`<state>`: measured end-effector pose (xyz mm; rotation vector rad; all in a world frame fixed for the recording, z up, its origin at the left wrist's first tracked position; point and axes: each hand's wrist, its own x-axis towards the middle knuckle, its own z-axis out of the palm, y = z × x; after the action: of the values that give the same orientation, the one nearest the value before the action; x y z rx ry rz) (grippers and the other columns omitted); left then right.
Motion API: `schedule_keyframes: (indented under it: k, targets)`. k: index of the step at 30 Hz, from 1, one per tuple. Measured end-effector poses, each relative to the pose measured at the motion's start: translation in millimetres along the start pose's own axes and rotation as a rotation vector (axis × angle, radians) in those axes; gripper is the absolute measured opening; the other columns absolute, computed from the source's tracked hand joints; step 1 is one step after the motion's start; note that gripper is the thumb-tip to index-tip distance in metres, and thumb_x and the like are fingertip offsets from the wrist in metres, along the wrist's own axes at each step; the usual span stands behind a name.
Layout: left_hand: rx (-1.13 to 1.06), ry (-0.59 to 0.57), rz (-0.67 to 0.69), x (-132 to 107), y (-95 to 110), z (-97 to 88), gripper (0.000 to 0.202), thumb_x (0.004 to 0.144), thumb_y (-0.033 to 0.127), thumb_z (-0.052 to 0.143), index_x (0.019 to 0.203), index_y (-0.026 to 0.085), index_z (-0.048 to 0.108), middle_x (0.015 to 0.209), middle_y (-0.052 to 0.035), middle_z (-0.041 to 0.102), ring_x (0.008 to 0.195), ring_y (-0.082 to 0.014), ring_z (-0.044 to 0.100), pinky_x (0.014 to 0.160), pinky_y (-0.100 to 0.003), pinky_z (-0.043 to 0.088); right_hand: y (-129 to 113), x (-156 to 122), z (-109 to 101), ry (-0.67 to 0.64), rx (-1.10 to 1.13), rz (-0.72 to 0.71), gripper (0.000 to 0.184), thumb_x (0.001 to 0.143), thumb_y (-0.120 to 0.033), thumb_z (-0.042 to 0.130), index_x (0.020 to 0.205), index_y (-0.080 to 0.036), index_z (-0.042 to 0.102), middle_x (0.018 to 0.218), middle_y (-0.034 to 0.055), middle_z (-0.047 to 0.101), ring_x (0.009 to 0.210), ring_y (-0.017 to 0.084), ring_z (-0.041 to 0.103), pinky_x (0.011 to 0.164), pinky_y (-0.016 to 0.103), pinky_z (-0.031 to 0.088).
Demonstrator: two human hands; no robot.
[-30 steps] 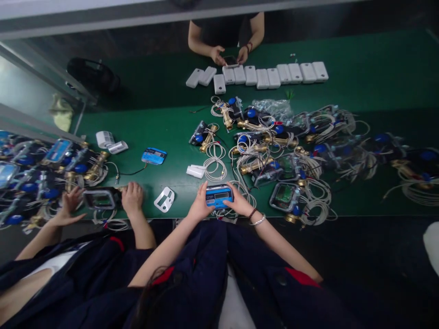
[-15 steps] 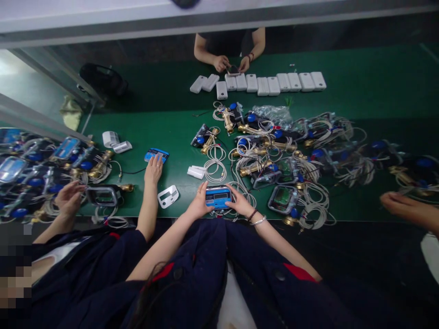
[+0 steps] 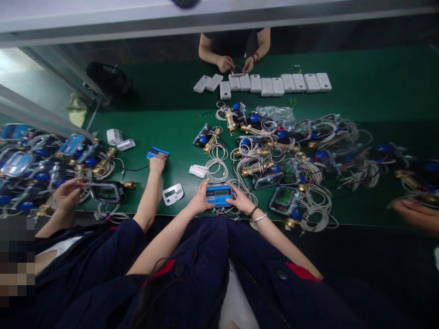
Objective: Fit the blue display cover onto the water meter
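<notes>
Between my two hands, at the table's near edge, is a meter with a blue faceplate [image 3: 218,194] and a dark display window. My left hand [image 3: 201,200] grips its left side, thumb at the lower corner. On the right side, my right hand [image 3: 240,199] is closed round it the same way. A white faceplate with cut-outs [image 3: 173,195] lies to the left of my left hand. Just beyond the meter are a small white piece [image 3: 198,171] and a coiled pale cable [image 3: 217,162]. Any brass fitting under the held meter is hidden.
Meters with brass fittings and cables [image 3: 264,151] crowd the right side; more meters [image 3: 37,160] are heaped at left. A co-worker's hand [image 3: 157,163] presses a blue faceplate [image 3: 156,152]. Another hand [image 3: 416,212] is at far right. Across the table, a person handles something behind white boxes [image 3: 255,83].
The view has shifted slightly. My hands keep their hold on the meter. The co-worker's hand at left has moved onto the blue faceplate's lower edge, its fingers more curled.
</notes>
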<state>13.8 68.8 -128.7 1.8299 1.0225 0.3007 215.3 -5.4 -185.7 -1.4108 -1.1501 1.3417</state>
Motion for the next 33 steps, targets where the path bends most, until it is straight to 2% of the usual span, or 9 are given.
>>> schedule_keyframes:
  k: [9, 14, 19, 22, 25, 28, 30, 33]
  targets:
    - [-0.020, 0.024, -0.033, 5.6, 5.9, -3.5, 0.111, 0.045, 0.009, 0.076, 0.141, 0.011, 0.020, 0.142, -0.0210, 0.027, 0.132, -0.0335, 0.027, 0.111, -0.048, 0.021, -4.8, 4.4, 0.5, 0.038, -0.050, 0.004, 0.081, 0.062, -0.027, 0.071, 0.135, -0.016, 0.039, 0.135, 0.0123, 0.049, 0.124, 0.025, 0.045, 0.106, 0.042, 0.032]
    - [-0.087, 0.015, -0.001, 10.3, -2.7, -9.9, 0.114, 0.046, 0.013, 0.079, 0.142, 0.012, 0.018, 0.143, -0.0200, 0.029, 0.131, -0.0329, 0.030, 0.110, -0.048, 0.022, -15.1, 1.2, 5.0, 0.160, -0.117, -0.019, 0.072, 0.066, -0.025, 0.065, 0.134, -0.017, 0.041, 0.129, 0.0126, 0.053, 0.117, 0.025, 0.051, 0.097, 0.043, 0.043]
    - [-0.125, 0.095, 0.049, -3.9, -16.1, -1.7, 0.107, 0.055, 0.020, 0.078, 0.142, 0.015, 0.016, 0.142, -0.0186, 0.032, 0.132, -0.0302, 0.032, 0.110, -0.047, 0.023, -34.8, -2.9, 10.8, 0.349, -0.249, -0.086, 0.050, 0.067, -0.018, 0.063, 0.117, -0.024, 0.059, 0.120, 0.0096, 0.054, 0.117, 0.028, 0.046, 0.106, 0.050, 0.032]
    - [-0.056, 0.130, 0.092, -11.2, -21.9, 6.5, 0.109, 0.055, 0.023, 0.079, 0.143, 0.017, 0.015, 0.145, -0.0187, 0.027, 0.135, -0.0312, 0.026, 0.111, -0.048, 0.020, -41.5, -3.5, 13.5, 0.372, -0.289, -0.114, 0.036, 0.069, -0.019, 0.062, 0.105, -0.025, 0.067, 0.108, 0.0093, 0.056, 0.109, 0.029, 0.050, 0.105, 0.050, 0.032]
    - [-0.033, 0.129, 0.110, -11.0, -25.9, 9.7, 0.115, 0.053, 0.026, 0.081, 0.143, 0.018, 0.011, 0.146, -0.0197, 0.024, 0.136, -0.0327, 0.023, 0.111, -0.051, 0.019, -42.1, -3.6, 13.9, 0.378, -0.301, -0.120, 0.031, 0.072, -0.024, 0.061, 0.103, -0.026, 0.068, 0.103, 0.0090, 0.057, 0.105, 0.029, 0.052, 0.103, 0.050, 0.035]
    - [-0.116, 0.106, 0.095, -8.6, -29.3, 7.5, 0.121, 0.050, 0.030, 0.083, 0.144, 0.017, 0.008, 0.146, -0.0206, 0.025, 0.135, -0.0328, 0.026, 0.110, -0.050, 0.021, -38.7, -2.7, 12.2, 0.382, -0.291, -0.102, 0.033, 0.073, -0.030, 0.061, 0.106, -0.027, 0.067, 0.105, 0.0089, 0.057, 0.106, 0.029, 0.052, 0.103, 0.049, 0.035]
    - [-0.203, 0.080, 0.078, -8.0, -31.2, 5.0, 0.123, 0.049, 0.033, 0.084, 0.144, 0.017, 0.007, 0.146, -0.0211, 0.024, 0.133, -0.0324, 0.030, 0.109, -0.048, 0.024, -34.8, -0.9, 11.7, 0.384, -0.270, -0.070, 0.041, 0.071, -0.033, 0.063, 0.111, -0.025, 0.064, 0.110, 0.0100, 0.057, 0.105, 0.029, 0.053, 0.101, 0.051, 0.037]
    - [-0.324, 0.027, 0.037, -7.3, -30.8, 1.8, 0.121, 0.050, 0.035, 0.083, 0.144, 0.017, 0.009, 0.145, -0.0205, 0.029, 0.131, -0.0313, 0.035, 0.108, -0.047, 0.028, -28.7, 2.9, 13.7, 0.352, -0.208, -0.005, 0.053, 0.071, -0.040, 0.062, 0.121, -0.022, 0.057, 0.110, 0.0098, 0.060, 0.096, 0.027, 0.058, 0.092, 0.052, 0.045]
